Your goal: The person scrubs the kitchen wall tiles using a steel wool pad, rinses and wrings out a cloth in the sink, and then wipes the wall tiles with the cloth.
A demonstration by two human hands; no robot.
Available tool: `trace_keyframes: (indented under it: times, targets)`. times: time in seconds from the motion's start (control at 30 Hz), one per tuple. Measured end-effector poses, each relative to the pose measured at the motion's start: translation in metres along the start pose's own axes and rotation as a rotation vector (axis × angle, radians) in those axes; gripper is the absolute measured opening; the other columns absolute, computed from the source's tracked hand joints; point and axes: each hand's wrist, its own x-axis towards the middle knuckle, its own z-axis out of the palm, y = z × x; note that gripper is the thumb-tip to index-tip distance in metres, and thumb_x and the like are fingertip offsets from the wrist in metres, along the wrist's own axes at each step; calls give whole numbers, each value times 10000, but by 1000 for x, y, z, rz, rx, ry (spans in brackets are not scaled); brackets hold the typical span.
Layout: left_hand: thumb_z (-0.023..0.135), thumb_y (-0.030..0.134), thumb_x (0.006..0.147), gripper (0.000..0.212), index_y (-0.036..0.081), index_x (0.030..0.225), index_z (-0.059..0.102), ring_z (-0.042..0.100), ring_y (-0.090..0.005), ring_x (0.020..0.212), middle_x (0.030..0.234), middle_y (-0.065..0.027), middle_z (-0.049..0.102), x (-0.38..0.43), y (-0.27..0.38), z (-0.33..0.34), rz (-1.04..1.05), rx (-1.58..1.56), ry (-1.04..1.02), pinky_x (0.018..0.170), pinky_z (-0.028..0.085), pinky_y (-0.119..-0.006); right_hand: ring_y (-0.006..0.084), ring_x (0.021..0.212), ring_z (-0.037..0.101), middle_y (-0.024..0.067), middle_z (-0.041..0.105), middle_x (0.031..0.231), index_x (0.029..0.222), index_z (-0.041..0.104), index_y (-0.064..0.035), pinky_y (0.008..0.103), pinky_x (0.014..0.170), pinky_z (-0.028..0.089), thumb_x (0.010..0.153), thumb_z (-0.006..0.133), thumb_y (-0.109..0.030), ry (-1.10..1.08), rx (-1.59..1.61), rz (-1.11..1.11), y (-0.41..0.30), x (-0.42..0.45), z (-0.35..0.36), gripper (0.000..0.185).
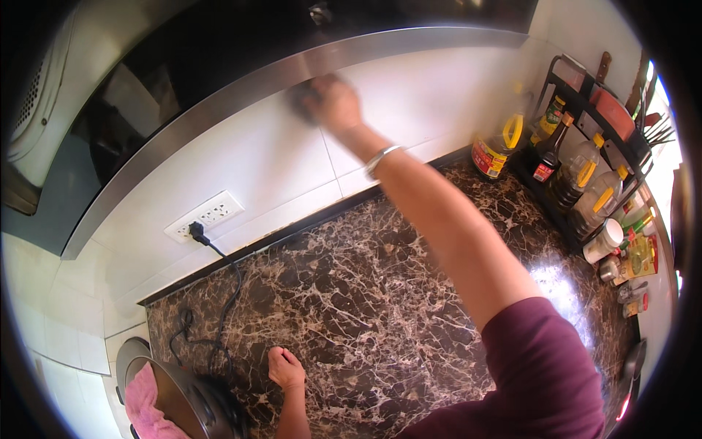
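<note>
My right hand (337, 107), blurred and with a bangle on its wrist, reaches far forward to the white tiled wall (263, 153). Its fingers grip a dark pad or cloth (303, 102), too smeared to name exactly, against the tiles just under the steel edge (241, 88) of a black range hood (219, 49). My left hand (287, 369) is a loose fist above the brown marbled countertop (356, 291), and nothing shows in it. Whether it touches the stone I cannot tell.
At left, a plug (198, 232) sits in a wall socket (219, 209), its black cord (237, 274) trailing across the counter. A metal pot (175, 378) with a pink cloth (143, 398) stands front left. Rightward are an oil bottle (496, 148), a black rack (592, 93) and several jars.
</note>
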Motion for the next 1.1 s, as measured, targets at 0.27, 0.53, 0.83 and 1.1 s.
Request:
trace_keyframes:
  times: [0.27,0.53,0.83,1.1]
  targets:
    - [468,109,795,145,67,712,357,415,-257,515,640,-80,377,-2,0,3,-24,72,-80,481,360,-333,207,588,586,138,609,653,724,604,36,291,586,451,575,688,-112,490,396,682,175,47,-97,226]
    - [470,131,780,110,68,751,386,474,-295,578,682,-100,435,-1,3,-3,-86,83,-111,495,388,-383,298,725,568,164,587,742,734,585,-13,341,677,443,574,681,-129,33,256,406,89,-17,-56,219]
    - [528,104,738,142,34,782,412,480,-306,706,772,-126,446,5,28,-15,-223,0,-268,600,400,-399,139,577,530,68,480,655,864,440,-44,250,415,457,675,600,-8,491,1085,711,111,-29,-136,251]
    - [384,251,825,443,63,1214,284,146,-311,1225,1296,-156,217,-93,122,-11,-39,25,-384,992,83,-456,226,634,560,137,571,694,861,526,-32,309,641,434,638,578,-95,916,552,359,161,15,-177,237]
